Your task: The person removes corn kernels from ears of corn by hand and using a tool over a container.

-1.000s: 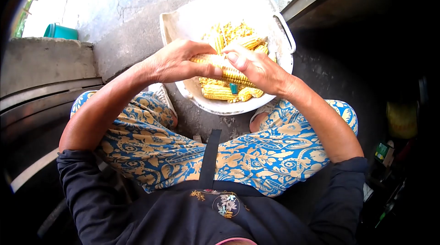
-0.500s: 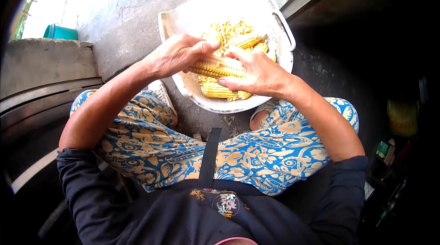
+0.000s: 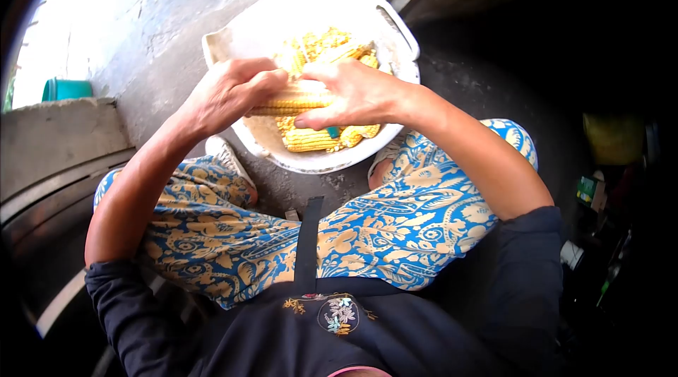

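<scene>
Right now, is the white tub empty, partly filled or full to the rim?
Partly filled: corn cobs and loose kernels lie in the white tub, with bare inner wall showing beside them.

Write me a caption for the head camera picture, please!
Left hand and right hand hold one cob over a tub of corn.

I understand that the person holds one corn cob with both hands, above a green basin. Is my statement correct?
Not entirely: the basin is white, not green, as the head view shows. The rest is right: the left hand and right hand hold one corn cob above it.
</scene>
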The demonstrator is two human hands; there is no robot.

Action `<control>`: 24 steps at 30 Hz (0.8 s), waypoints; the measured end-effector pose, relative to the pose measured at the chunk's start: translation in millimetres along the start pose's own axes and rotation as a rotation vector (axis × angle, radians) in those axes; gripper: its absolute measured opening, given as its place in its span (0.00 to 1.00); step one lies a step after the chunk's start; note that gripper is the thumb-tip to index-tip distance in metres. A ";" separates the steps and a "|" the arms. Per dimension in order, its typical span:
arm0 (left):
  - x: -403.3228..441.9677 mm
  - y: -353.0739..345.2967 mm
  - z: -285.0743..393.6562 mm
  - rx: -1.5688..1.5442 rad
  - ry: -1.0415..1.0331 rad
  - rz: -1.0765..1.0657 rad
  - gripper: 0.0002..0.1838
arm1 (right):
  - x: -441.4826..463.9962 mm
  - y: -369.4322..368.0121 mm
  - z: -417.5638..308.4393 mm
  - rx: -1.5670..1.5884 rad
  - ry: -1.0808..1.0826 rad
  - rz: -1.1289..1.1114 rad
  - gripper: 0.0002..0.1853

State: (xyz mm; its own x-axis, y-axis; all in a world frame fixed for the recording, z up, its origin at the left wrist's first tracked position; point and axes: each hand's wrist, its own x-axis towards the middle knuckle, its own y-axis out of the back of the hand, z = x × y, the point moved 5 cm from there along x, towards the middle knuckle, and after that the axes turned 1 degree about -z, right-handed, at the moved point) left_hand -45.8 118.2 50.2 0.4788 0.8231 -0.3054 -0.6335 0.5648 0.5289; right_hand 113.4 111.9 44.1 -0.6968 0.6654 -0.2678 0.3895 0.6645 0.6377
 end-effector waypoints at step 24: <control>-60.3 -147.9 194.3 -0.342 -0.876 0.119 0.31 | 54.4 12.0 60.6 -0.450 -0.114 -0.100 0.27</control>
State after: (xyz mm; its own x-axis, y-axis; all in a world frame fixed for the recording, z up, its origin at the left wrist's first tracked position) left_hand 137.1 -26.5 144.3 0.5975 0.6170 0.5122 -0.7848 0.5812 0.2153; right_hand 116.7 176.6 -6.5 -0.6374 0.6555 -0.4050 0.0069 0.5305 0.8477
